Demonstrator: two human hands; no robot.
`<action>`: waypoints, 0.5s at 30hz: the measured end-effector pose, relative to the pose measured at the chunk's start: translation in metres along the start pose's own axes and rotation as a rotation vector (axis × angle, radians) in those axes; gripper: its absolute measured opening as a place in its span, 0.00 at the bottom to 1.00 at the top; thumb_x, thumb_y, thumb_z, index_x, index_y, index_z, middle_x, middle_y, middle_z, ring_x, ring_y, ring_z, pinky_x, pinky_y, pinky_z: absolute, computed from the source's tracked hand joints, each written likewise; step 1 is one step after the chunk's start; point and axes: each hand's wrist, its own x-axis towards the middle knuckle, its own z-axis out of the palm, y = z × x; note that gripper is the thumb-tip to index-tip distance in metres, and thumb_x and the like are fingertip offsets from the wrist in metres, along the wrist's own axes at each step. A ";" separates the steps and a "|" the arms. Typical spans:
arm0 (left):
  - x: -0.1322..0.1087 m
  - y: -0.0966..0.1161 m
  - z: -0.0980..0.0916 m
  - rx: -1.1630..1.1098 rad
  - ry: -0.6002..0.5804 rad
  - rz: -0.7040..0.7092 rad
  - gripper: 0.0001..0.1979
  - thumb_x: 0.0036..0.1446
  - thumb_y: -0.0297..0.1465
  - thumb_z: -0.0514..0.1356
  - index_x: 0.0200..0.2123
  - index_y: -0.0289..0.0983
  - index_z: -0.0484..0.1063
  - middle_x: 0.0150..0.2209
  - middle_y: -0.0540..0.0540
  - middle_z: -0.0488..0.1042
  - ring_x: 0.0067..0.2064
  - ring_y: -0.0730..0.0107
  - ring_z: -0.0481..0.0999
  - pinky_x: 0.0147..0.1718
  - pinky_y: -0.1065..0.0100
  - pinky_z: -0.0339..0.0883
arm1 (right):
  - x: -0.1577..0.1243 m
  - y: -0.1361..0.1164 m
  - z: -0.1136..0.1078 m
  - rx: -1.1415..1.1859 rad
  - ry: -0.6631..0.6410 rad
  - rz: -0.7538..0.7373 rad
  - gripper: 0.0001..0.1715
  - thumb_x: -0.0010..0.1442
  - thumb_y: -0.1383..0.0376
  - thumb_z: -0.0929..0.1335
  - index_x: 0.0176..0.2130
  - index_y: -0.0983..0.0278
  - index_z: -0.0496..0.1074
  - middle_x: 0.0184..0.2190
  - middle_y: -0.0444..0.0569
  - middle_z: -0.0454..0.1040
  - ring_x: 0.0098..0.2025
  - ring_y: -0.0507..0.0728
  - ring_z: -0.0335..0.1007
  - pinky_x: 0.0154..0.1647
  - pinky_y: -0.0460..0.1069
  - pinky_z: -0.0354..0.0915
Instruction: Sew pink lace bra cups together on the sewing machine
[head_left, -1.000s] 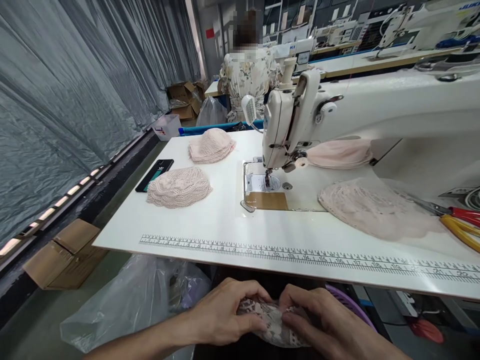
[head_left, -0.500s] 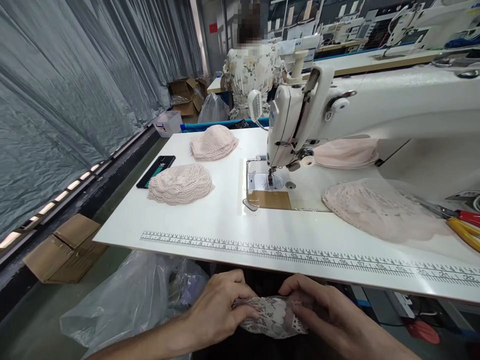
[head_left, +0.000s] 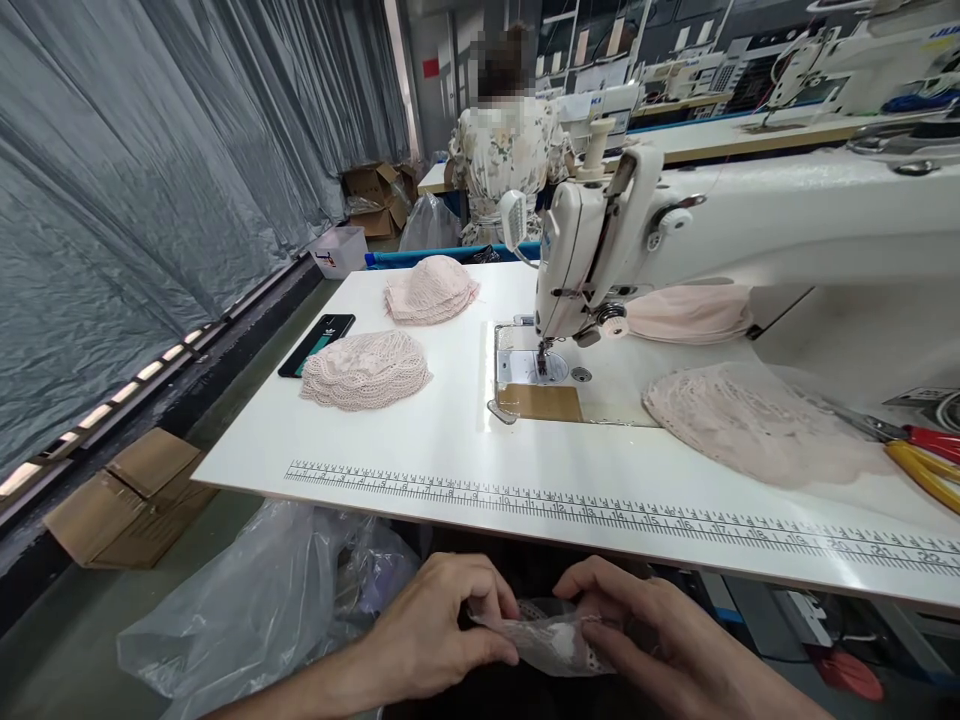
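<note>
Below the table's front edge, a small piece of pale pink lace fabric (head_left: pixel 555 640) is stretched between my two hands. My left hand (head_left: pixel 450 625) pinches its left end between thumb and fingers. On the other end, my right hand (head_left: pixel 637 625) is closed, with its fingertips partly hidden by the fabric. On the white table (head_left: pixel 450 450) stands a sewing machine (head_left: pixel 577 250), its needle and presser foot over the metal plate. Left of it lie a stack of lace pieces (head_left: pixel 365 370) and a stack of pink cup-shaped pieces (head_left: pixel 431 288).
A dark phone-like object (head_left: pixel 315 345) lies partly under the lace stack. Sheer lace pieces (head_left: pixel 750 420) and yellow-and-red-handled scissors (head_left: pixel 926 465) are on the right. A clear plastic bag (head_left: pixel 232 610) and cardboard box (head_left: pixel 124 500) sit at lower left. A person (head_left: pixel 506 150) sits ahead.
The lace between my hands has been turned or folded; its patterned face showed before, and a sheerer, smoother side shows now. My left fingers have shifted their pinch. The view has moved slightly.
</note>
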 end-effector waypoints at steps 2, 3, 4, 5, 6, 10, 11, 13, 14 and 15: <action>0.002 -0.002 -0.001 -0.106 -0.048 -0.066 0.12 0.43 0.27 0.66 0.20 0.34 0.63 0.31 0.53 0.74 0.33 0.74 0.70 0.32 0.74 0.58 | 0.002 -0.004 -0.005 0.007 -0.083 -0.010 0.12 0.62 0.56 0.60 0.38 0.58 0.69 0.29 0.43 0.71 0.33 0.54 0.67 0.32 0.46 0.61; 0.003 -0.003 -0.002 -0.131 -0.048 -0.091 0.12 0.42 0.27 0.66 0.21 0.34 0.63 0.29 0.54 0.73 0.31 0.74 0.69 0.29 0.75 0.58 | 0.004 -0.006 -0.007 0.020 -0.121 -0.025 0.13 0.62 0.57 0.60 0.36 0.59 0.69 0.29 0.43 0.71 0.32 0.53 0.66 0.32 0.45 0.60; 0.004 -0.004 -0.002 -0.137 -0.034 -0.110 0.11 0.42 0.26 0.66 0.23 0.34 0.64 0.28 0.54 0.72 0.30 0.75 0.68 0.27 0.75 0.57 | 0.005 -0.008 -0.010 0.038 -0.150 -0.043 0.13 0.63 0.58 0.59 0.34 0.60 0.69 0.28 0.43 0.70 0.31 0.53 0.65 0.31 0.45 0.60; 0.004 -0.004 -0.002 -0.128 -0.018 -0.118 0.10 0.42 0.26 0.65 0.25 0.34 0.66 0.27 0.55 0.70 0.29 0.76 0.66 0.26 0.76 0.55 | 0.006 -0.009 -0.011 0.060 -0.168 -0.060 0.14 0.63 0.58 0.59 0.33 0.61 0.68 0.27 0.43 0.69 0.30 0.52 0.64 0.30 0.44 0.59; 0.005 -0.003 -0.002 -0.104 -0.006 -0.113 0.09 0.42 0.25 0.65 0.28 0.35 0.68 0.27 0.56 0.69 0.28 0.77 0.65 0.25 0.76 0.55 | 0.007 -0.010 -0.012 0.078 -0.173 -0.072 0.15 0.64 0.58 0.58 0.32 0.62 0.68 0.26 0.43 0.68 0.29 0.51 0.62 0.28 0.44 0.59; 0.004 -0.002 -0.002 0.074 0.010 -0.019 0.05 0.45 0.26 0.65 0.28 0.37 0.72 0.26 0.56 0.67 0.29 0.78 0.64 0.28 0.75 0.54 | 0.007 -0.012 -0.011 0.042 -0.149 -0.083 0.16 0.65 0.57 0.58 0.30 0.62 0.65 0.25 0.42 0.66 0.27 0.51 0.60 0.27 0.44 0.56; 0.004 -0.002 -0.002 0.111 0.012 -0.008 0.05 0.45 0.27 0.66 0.26 0.36 0.72 0.25 0.56 0.66 0.28 0.78 0.64 0.28 0.75 0.53 | 0.007 -0.012 -0.011 0.017 -0.140 -0.084 0.16 0.65 0.58 0.58 0.31 0.62 0.65 0.26 0.42 0.66 0.28 0.51 0.60 0.27 0.44 0.56; 0.005 -0.003 -0.002 0.125 0.001 -0.013 0.10 0.42 0.30 0.69 0.22 0.35 0.70 0.23 0.56 0.62 0.27 0.79 0.62 0.26 0.75 0.51 | 0.007 -0.010 -0.009 -0.028 -0.122 -0.083 0.15 0.65 0.58 0.58 0.31 0.62 0.65 0.26 0.42 0.65 0.28 0.51 0.60 0.28 0.44 0.55; 0.005 -0.004 -0.002 0.101 -0.015 -0.011 0.12 0.41 0.31 0.70 0.22 0.35 0.69 0.24 0.56 0.62 0.28 0.78 0.62 0.25 0.76 0.51 | 0.007 -0.010 -0.008 -0.041 -0.119 -0.079 0.15 0.65 0.59 0.58 0.31 0.62 0.64 0.26 0.42 0.65 0.28 0.51 0.60 0.28 0.44 0.55; 0.006 -0.005 -0.001 0.067 -0.032 0.003 0.13 0.40 0.32 0.70 0.22 0.35 0.68 0.26 0.55 0.63 0.29 0.78 0.63 0.26 0.76 0.53 | 0.007 -0.009 -0.007 -0.048 -0.120 -0.072 0.15 0.64 0.59 0.58 0.30 0.62 0.64 0.26 0.42 0.65 0.29 0.51 0.60 0.28 0.44 0.55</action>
